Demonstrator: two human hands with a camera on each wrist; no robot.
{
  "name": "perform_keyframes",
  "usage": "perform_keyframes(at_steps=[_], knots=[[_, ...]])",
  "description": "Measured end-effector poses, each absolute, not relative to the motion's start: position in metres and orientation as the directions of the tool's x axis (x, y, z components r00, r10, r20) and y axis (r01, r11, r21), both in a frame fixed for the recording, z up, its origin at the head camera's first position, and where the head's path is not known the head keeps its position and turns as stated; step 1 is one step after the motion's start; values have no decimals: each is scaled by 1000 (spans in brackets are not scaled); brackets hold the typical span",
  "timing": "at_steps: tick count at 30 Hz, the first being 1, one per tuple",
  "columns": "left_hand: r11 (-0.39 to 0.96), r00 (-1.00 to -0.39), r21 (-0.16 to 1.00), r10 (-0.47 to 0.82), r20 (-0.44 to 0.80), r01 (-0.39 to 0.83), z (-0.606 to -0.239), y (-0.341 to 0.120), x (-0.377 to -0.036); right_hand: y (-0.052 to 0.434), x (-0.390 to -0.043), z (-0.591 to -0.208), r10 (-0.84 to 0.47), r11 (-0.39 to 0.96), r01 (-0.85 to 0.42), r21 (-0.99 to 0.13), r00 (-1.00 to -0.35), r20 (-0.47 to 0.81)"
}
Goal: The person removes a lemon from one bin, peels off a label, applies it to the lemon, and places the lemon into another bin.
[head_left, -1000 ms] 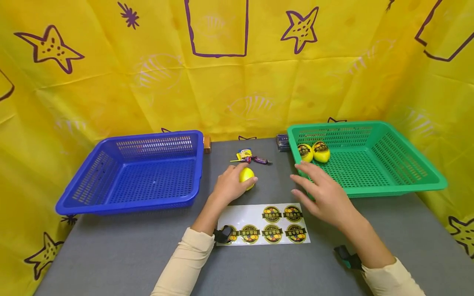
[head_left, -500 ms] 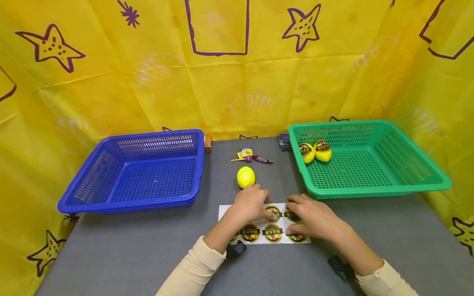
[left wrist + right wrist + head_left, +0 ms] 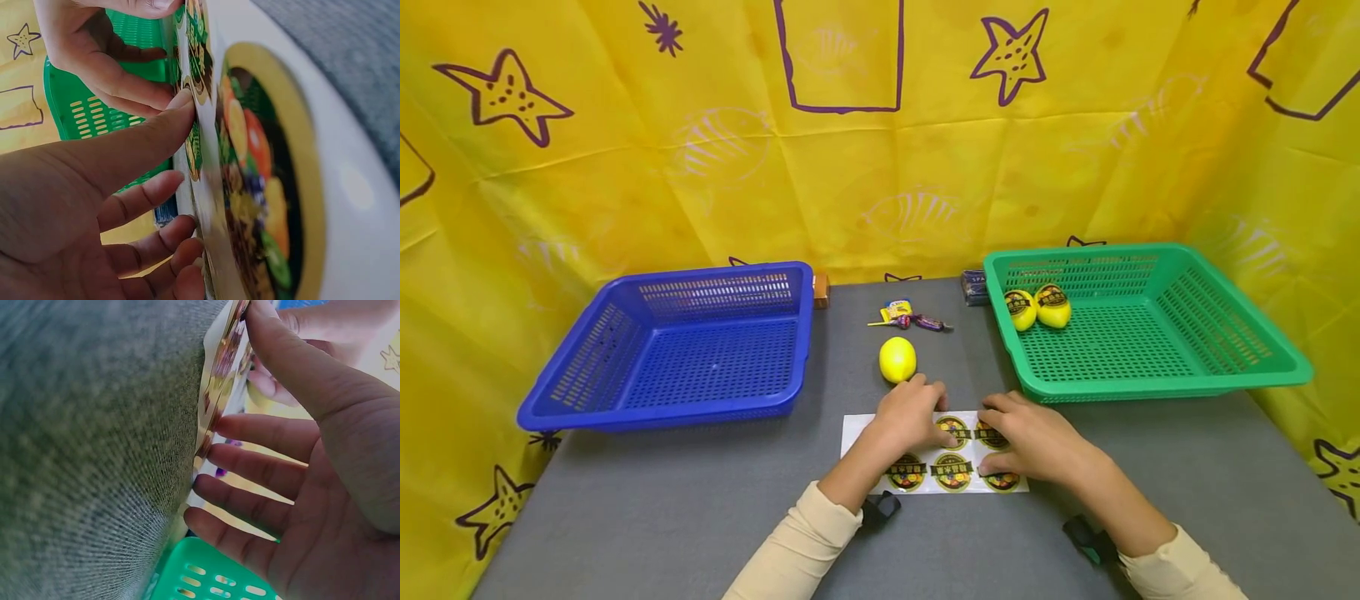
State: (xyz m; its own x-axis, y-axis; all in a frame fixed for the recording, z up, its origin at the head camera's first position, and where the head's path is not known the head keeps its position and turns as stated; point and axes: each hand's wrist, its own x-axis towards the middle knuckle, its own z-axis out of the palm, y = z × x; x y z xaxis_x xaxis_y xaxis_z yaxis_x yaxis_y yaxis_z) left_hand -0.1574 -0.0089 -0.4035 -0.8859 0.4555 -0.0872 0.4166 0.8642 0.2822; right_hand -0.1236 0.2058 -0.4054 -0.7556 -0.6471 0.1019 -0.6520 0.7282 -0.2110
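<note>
A white sheet of round fruit stickers lies flat on the grey table in the head view. My left hand rests on its middle, the thumb tip pressing on a sticker and the fingers bent loosely. On the sheet's right end is my right hand, thumb and fingertips touching the surface, fingers fairly straight in the right wrist view. Just beyond the left hand sits a plain yellow lemon. Two lemons bearing stickers lie in the green basket. Both hands hide parts of the sheet.
A blue basket stands at the left. Wrapped candies and a lollipop lie behind the lemon. Small boxes, one orange and one dark, stand beside the baskets. A yellow printed cloth hangs behind.
My left hand has let go of the lemon and come down onto the sticker sheet. The right hand has moved from beside the green basket to the sheet. Both have hardly moved since.
</note>
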Motion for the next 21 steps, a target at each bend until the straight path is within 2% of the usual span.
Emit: perform_keyframes(at_steps=[10, 14, 18, 21], knots=[[836, -878, 355, 472, -77, 418, -405, -10, -157, 205, -125, -404, -656, 723, -662, -197, -747, 106], [779, -870, 495, 485, -88, 384, -403, -11, -157, 204, -125, -404, -653, 726, -658, -200, -751, 100], [660, -849, 672, 520, -88, 334, -396, -18, -160, 205, -124, -404, -654, 725, -659, -201, -750, 98], [585, -858, 747, 512, -38, 316, -383, -32, -167, 205, -125, -404, -657, 724, -659, -204, -749, 91]])
